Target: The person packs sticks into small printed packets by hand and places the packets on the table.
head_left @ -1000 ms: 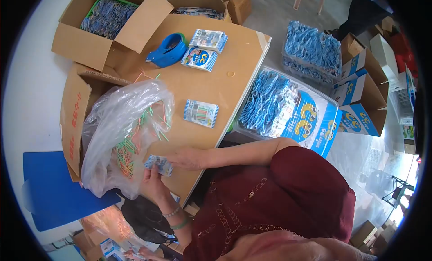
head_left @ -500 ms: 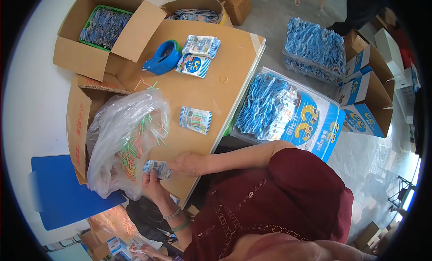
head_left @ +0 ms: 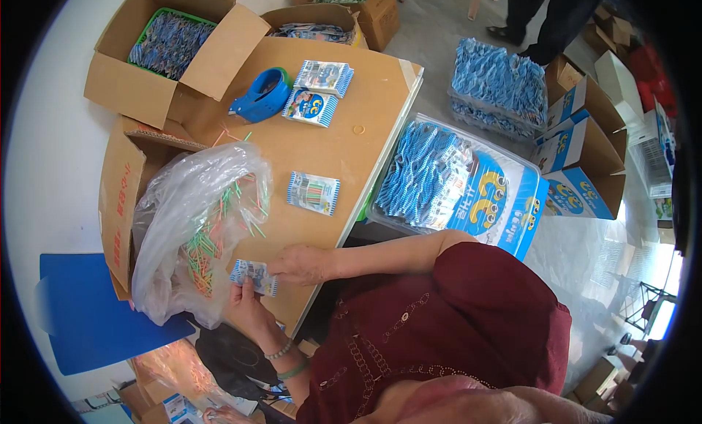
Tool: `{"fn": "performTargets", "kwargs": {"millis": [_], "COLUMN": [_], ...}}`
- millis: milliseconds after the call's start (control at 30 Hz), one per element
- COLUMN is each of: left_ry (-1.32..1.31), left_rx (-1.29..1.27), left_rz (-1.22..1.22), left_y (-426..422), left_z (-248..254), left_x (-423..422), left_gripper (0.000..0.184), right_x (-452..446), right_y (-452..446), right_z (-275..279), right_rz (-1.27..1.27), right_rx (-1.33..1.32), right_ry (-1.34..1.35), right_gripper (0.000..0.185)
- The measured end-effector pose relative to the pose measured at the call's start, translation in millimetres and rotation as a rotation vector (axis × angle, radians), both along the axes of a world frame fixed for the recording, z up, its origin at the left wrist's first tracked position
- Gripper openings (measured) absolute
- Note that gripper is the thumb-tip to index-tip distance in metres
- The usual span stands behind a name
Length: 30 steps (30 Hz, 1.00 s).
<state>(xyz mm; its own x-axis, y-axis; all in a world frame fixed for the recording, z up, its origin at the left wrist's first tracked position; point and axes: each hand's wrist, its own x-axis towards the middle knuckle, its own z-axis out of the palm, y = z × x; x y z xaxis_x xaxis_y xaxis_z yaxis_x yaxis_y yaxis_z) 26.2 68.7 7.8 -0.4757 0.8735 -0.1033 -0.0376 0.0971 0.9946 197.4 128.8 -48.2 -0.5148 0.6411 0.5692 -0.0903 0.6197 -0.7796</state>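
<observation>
a small blue-and-white packet (head_left: pixel 257 269) is pinched in the left hand (head_left: pixel 251 310) above the bench (head_left: pixel 307 146), beside a clear bag (head_left: pixel 164 223) of coloured sticks (head_left: pixel 200 257); its end is met by the right hand (head_left: pixel 301 264), whose grip cannot be told. a second packet (head_left: pixel 314 193) is laid nearby.

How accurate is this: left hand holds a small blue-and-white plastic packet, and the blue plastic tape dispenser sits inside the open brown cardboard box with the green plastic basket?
Wrong on the dispenser's place. The head view shows the blue plastic tape dispenser on the flat brown tabletop, outside that box. The left hand does hold the small blue-and-white plastic packet.
</observation>
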Motion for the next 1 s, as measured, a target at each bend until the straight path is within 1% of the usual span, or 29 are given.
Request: {"fn": "performTargets", "kwargs": {"millis": [67,233,267,300,333,367,400,433,467,500,533,600,633,700,733,833,867,933,967,1000], "left_ry": [-0.017,-0.054,-0.014,0.027,0.068,0.095,0.124,0.098,0.209,0.203,0.335,0.324,0.315,-0.019,-0.032,0.052,0.041,0.127,0.174,0.166], "left_rx": [-0.003,-0.022,-0.015,-0.017,-0.033,-0.057,-0.092,-0.024,-0.080,-0.067,-0.162,-0.124,-0.144,0.030,0.040,0.054,0.057,0.022,0.017,0.017], "left_rz": [0.005,-0.010,-0.015,-0.010,0.016,0.001,0.006,-0.022,-0.054,-0.012,-0.028,0.017,0.067,0.115,0.134,0.132,0.141,0.141,0.140,0.141], "left_y": [-0.7,-4.0,-1.0,-0.7,-7.4,-11.3,-12.0,-16.9,-22.0,-24.9,-29.5,-33.6,-39.7,-43.3,-47.3,-54.1,-56.9,-62.1,-64.6,-66.4], "left_z": [-4.5,-11.8,-9.7,-8.0,-6.6,4.4,10.5,3.5,4.3,8.9,10.7,3.0,4.3,10.3,6.7,-4.8,-5.8,-3.1,1.0,2.6], "left_x": [-3.8,-12.5,-9.8,-8.2,-8.0,-2.6,1.1,-6.1,-13.7,-10.5,-17.8,-23.6,-20.1,-15.8,-17.8,-24.6,-25.1,-23.3,-24.3,-23.3], "left_gripper": [0.014,0.018,0.017,0.016,0.016,0.020,0.025,0.024,0.024,0.021,0.016,0.010,0.010,0.006,0.006,0.005,0.005,0.006,0.006,0.006], "right_x": [1.5,-2.0,-4.4,-7.4,-12.1,-22.1,-15.2,-16.1,-16.1,-12.3,-3.6,-1.4,-2.3,-5.4,-7.2,-15.5,-18.6,-27.0,-37.3,-48.8], "right_y": [0.7,4.3,5.7,4.1,3.6,4.6,1.7,2.5,0.5,-0.7,-2.6,-4.6,-8.1,-8.2,-4.8,6.8,6.3,0.5,-4.3,-9.8], "right_z": [1.7,0.3,-3.2,-8.9,-27.4,-45.3,-40.1,-45.4,-56.9,-41.2,-22.3,-12.2,-6.4,8.8,14.4,33.9,50.6,88.8,101.2,109.0], "right_rz": [0.012,0.030,0.028,0.038,0.001,-0.011,0.022,-0.021,-0.097,-0.056,-0.097,-0.144,-0.089,-0.110,-0.095,0.065,0.070,0.137,0.139,0.207], "right_rx": [-0.013,-0.050,-0.051,-0.061,0.002,0.060,-0.101,0.078,0.151,0.127,0.085,0.174,0.173,-0.187,-0.172,-0.450,-0.447,-0.425,-0.414,-0.398], "right_ry": [0.020,-0.087,-0.096,-0.103,-0.102,-0.090,-0.194,-0.039,-0.314,-0.390,-0.377,-0.373,-0.375,-0.436,-0.450,-0.010,-0.023,0.054,0.047,0.119], "right_gripper": [0.016,0.016,0.016,0.017,0.017,0.017,0.016,0.015,0.013,0.012,0.012,0.013,0.013,0.014,0.014,0.016,0.016,0.020,0.020,0.021]}}
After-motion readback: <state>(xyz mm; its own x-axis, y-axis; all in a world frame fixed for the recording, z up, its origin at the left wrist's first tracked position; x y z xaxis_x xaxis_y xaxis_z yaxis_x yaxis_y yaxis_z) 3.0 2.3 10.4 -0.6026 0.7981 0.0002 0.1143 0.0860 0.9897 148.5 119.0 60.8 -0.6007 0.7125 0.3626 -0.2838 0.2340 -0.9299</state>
